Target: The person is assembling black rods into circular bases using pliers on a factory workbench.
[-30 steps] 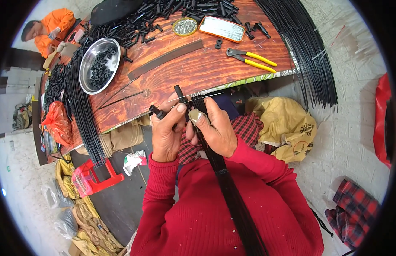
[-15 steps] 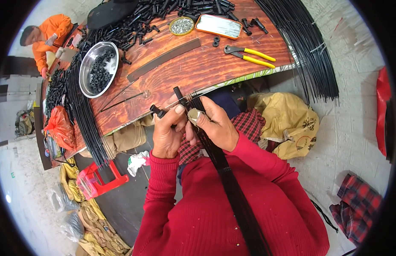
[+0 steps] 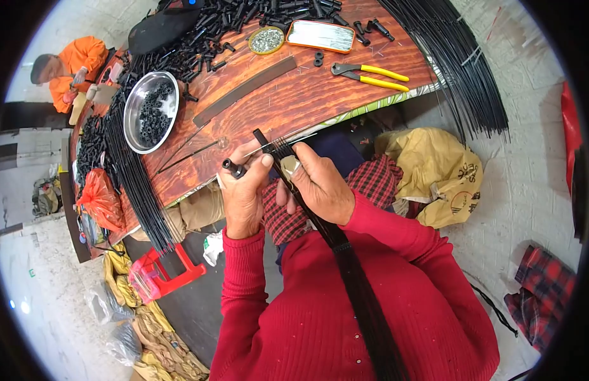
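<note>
Over my lap, a long flat bundle of thin black rods (image 3: 355,273) runs from my chest up to both hands. My left hand (image 3: 245,195) is closed, with a black plastic tube-like part (image 3: 233,168) with a hollow, flanged end sticking out by its thumb. My right hand (image 3: 325,185) grips the bundle near its top, and a pale wrap covers its thumb. A thin bright wire (image 3: 301,138) crosses the fanned rod ends between the hands. A short black flat-ended piece (image 3: 261,137) juts up beside them. My left fingers are partly hidden.
Yellow-handled pincers (image 3: 370,76), a tray of pale pins (image 3: 320,35), a round dish of small metal bits (image 3: 266,40) and a steel bowl (image 3: 131,127) lie on the wooden table (image 3: 263,95). Black rods (image 3: 456,70) overhang its right end. A person in orange (image 3: 79,60) sits far left.
The view has shifted slightly. My hands keep their hold, the rod ends are a little more fanned, and the wire sticks out farther right. The far person's hands have moved.
</note>
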`<state>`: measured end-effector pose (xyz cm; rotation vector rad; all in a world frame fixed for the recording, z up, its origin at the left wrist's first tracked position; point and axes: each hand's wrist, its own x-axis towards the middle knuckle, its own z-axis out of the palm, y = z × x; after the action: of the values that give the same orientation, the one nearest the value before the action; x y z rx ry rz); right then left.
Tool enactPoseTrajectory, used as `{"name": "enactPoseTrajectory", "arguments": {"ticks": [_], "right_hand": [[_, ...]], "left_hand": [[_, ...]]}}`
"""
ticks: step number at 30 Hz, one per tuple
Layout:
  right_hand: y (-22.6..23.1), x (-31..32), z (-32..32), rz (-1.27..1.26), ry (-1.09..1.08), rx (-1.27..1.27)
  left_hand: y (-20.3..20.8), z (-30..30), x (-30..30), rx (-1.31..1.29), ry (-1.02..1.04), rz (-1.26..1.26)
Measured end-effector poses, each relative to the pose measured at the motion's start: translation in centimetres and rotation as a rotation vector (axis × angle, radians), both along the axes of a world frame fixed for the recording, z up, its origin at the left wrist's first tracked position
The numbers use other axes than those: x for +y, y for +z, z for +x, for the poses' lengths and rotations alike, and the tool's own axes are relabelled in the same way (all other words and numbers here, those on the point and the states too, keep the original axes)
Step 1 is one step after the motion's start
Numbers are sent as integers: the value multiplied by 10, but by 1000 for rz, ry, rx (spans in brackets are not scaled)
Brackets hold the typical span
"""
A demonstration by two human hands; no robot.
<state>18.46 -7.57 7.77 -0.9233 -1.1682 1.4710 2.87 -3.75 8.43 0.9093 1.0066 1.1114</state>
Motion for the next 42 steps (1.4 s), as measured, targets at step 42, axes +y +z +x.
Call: {"name": "enactPoseTrajectory", "arguments": {"ticks": [42], "right_hand": [[-14,15,10,-345,307,451]], "left_hand": [[-4,-9,-3,-115,-77,-93]]}}
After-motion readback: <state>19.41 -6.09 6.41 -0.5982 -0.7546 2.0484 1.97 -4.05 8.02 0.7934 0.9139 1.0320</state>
